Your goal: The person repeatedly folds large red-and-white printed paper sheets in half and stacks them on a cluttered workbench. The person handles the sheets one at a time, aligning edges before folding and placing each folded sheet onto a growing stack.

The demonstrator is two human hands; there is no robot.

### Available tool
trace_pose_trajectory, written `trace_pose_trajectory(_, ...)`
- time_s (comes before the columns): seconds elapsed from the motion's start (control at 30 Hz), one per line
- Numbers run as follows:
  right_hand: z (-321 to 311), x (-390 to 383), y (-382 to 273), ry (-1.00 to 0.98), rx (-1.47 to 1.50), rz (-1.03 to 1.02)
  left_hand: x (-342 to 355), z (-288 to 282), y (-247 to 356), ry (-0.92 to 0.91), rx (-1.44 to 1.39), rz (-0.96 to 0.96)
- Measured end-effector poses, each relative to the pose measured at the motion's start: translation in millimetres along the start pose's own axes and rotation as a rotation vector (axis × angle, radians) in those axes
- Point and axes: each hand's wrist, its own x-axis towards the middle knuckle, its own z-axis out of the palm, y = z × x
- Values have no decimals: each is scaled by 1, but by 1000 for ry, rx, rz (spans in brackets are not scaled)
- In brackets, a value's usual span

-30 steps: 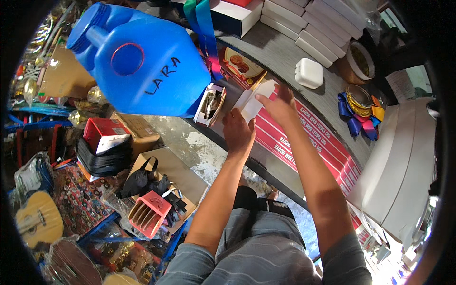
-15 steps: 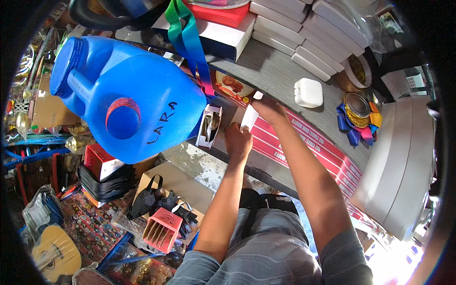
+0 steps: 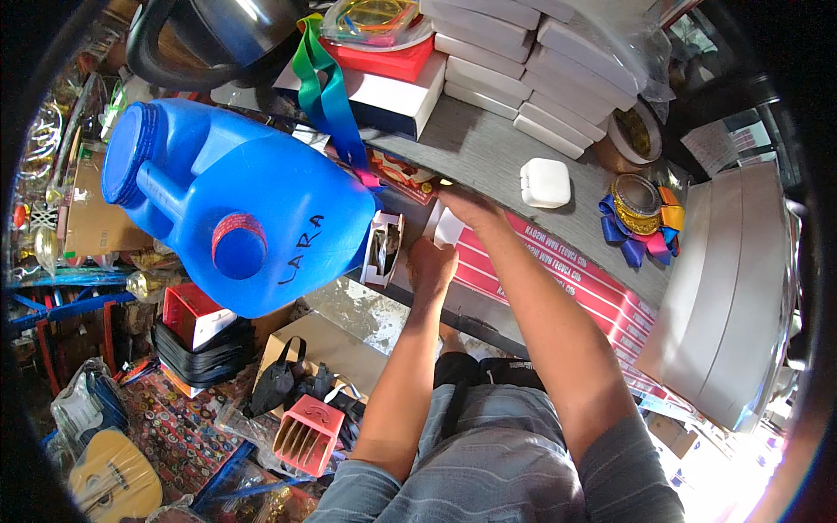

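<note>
My left hand (image 3: 432, 261) has its fingers closed on a folded white card piece (image 3: 447, 227). My right hand (image 3: 462, 205) is at the far end of that piece, its fingertips mostly hidden. Both are over pink-red striped packaging (image 3: 558, 279) below the grey shelf edge. Just left of my left hand, a small open white box (image 3: 382, 250) holds a dark item I cannot make out. A red printed carton (image 3: 397, 174) lies behind my right hand. A large blue plastic jug (image 3: 288, 183) fills the area to the left.
On the grey shelf (image 3: 484, 139) are stacked white boxes (image 3: 558, 78), a white cube (image 3: 545, 183) and medals with ribbons (image 3: 641, 213). White padded panels (image 3: 715, 288) stand at right. Below left lie cartons, black straps, a pink organiser (image 3: 307, 431) and a small guitar (image 3: 113, 479).
The view has shifted, bringing the upper shelf further into frame. My hands have drawn closer together on the white piece, which is more covered by them than a second ago.
</note>
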Motion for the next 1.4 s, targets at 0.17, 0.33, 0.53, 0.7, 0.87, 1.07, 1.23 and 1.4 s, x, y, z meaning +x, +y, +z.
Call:
trace_pose_trajectory(0.17,5,9,9,-61,-59,17,14,-1,-3,-35,-75,-40)
trace_pose_trajectory(0.33,-8,8,3,-139,-48,26,15,2,-15,6,-124,-88)
trace_pose_trajectory(0.53,-15,-8,-1,-112,62,12,6,4,-18,108,-253,31)
trace_pose_trajectory(0.7,-17,-9,-10,-49,1,-33,-5,-3,0,69,-89,-67)
trace_pose_trajectory(0.87,-26,-9,-8,-30,-41,-65,-13,-5,9,88,-75,-15)
trace_pose_trajectory(1.07,-22,-5,7,6,49,-144,-5,-1,3,156,-173,-21)
trace_pose_trajectory(1.23,-22,-19,7,-110,95,-18,-4,0,0,182,-160,20)
trace_pose_trajectory(1.4,-27,-42,-4,-50,210,74,-10,0,0,191,-56,52)
